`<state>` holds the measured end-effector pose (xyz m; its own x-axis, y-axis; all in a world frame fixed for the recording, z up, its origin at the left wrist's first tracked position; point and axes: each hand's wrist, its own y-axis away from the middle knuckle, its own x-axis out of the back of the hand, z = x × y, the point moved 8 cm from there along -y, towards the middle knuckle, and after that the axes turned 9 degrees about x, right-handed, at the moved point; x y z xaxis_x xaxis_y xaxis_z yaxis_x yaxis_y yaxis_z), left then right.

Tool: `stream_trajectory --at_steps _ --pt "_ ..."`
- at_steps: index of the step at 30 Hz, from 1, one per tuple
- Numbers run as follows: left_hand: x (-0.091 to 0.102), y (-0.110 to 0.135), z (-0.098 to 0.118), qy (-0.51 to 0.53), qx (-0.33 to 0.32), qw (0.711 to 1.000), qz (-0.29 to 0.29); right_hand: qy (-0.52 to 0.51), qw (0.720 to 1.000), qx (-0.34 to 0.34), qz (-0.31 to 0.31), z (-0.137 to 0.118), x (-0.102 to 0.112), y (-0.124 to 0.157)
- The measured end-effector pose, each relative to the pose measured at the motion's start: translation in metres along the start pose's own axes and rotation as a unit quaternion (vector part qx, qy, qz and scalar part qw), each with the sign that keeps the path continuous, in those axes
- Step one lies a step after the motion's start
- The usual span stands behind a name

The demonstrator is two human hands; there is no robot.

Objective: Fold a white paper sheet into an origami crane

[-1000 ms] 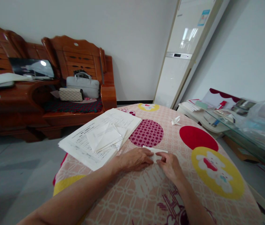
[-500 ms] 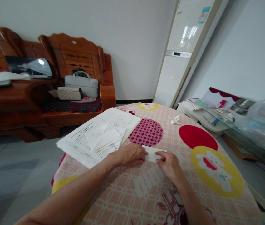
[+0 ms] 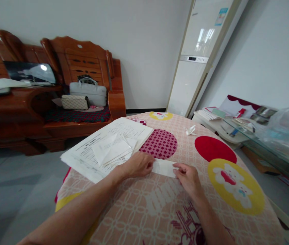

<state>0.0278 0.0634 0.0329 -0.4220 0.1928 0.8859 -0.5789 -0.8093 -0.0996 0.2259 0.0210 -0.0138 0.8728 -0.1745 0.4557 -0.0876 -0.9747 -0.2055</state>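
Note:
A small folded white sheet of paper (image 3: 163, 168) lies on the patterned tablecloth, its long side running left to right. My left hand (image 3: 141, 164) is closed with curled fingers at the paper's left end, covering that edge. At the right end, my right hand (image 3: 189, 177) has its thumb and forefinger on the paper's edge. Faint print shows on the strip between my hands. Beyond them on the cloth sits a small folded paper figure (image 3: 190, 130) with pointed ends, perhaps a bird.
Left of my hands is a stack of printed sheets (image 3: 83, 154) with folded white papers (image 3: 113, 148) on top. A glass-topped stand (image 3: 251, 139) with papers and a plastic bag (image 3: 282, 126) is at the right. Behind are a wooden sofa (image 3: 116, 102) and a tall white cabinet-like appliance (image 3: 185, 81).
My hands have moved apart, the left one leftward and the right one slightly rightward. More of the paper's length shows between them.

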Motion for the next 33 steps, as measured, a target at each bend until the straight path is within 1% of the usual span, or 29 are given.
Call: stream_trajectory --at_steps 2,4,5,7,9,14,16,18,22,24,26,27,28,29,30,31,33 --pt "-0.003 -0.004 -0.003 0.011 0.018 1.000 0.015 -0.045 0.996 -0.035 0.075 0.011 0.020 0.001" --pt "-0.006 -0.007 -0.006 0.038 0.030 0.998 0.037 -0.026 0.989 -0.038 0.140 0.016 0.041 0.002" --pt "-0.008 -0.008 -0.006 0.047 0.036 0.997 0.040 -0.016 0.987 -0.043 0.152 0.019 0.047 0.003" --pt "-0.014 -0.009 -0.006 0.047 0.050 0.997 0.034 -0.011 0.989 -0.051 0.140 0.021 0.050 0.002" --pt "-0.017 -0.008 -0.005 0.046 0.062 0.997 0.025 -0.025 0.991 -0.060 0.116 0.021 0.045 0.002" --pt "-0.010 -0.007 0.001 0.077 0.078 0.993 0.032 -0.112 0.986 -0.072 0.095 0.015 0.030 0.003" --pt "-0.007 -0.007 0.003 0.091 0.071 0.993 0.035 -0.142 0.983 -0.075 0.084 0.012 0.027 0.004" --pt "-0.004 -0.006 0.008 0.103 0.047 0.993 0.042 -0.142 0.984 -0.074 0.071 0.010 0.025 0.004" --pt "-0.001 -0.004 0.017 0.124 -0.005 0.991 0.044 -0.116 0.991 -0.044 0.040 0.001 0.021 0.005" --pt "-0.002 -0.003 0.017 0.145 0.002 0.989 0.030 -0.126 0.991 -0.024 0.033 -0.003 0.021 0.005" --pt "-0.005 -0.003 0.010 0.197 0.041 0.979 0.011 -0.139 0.989 -0.006 0.055 -0.005 0.028 0.004" --pt "-0.007 -0.003 0.005 0.244 0.067 0.967 0.000 -0.142 0.987 0.003 0.077 -0.006 0.033 0.004" --pt "-0.010 -0.002 0.001 0.306 0.093 0.948 -0.010 -0.146 0.984 0.012 0.102 -0.006 0.039 0.003" --pt "-0.013 -0.002 -0.003 0.377 0.115 0.919 -0.020 -0.153 0.980 0.019 0.124 -0.007 0.044 0.003" --pt "-0.017 -0.002 -0.004 0.452 0.131 0.882 -0.030 -0.167 0.976 0.024 0.136 -0.007 0.047 0.003" --pt "-0.021 -0.002 -0.005 0.521 0.142 0.841 -0.039 -0.190 0.972 0.026 0.134 -0.008 0.046 0.003" --pt "-0.028 -0.002 -0.002 0.622 0.157 0.766 -0.051 -0.255 0.962 0.023 0.095 -0.013 0.034 0.002"
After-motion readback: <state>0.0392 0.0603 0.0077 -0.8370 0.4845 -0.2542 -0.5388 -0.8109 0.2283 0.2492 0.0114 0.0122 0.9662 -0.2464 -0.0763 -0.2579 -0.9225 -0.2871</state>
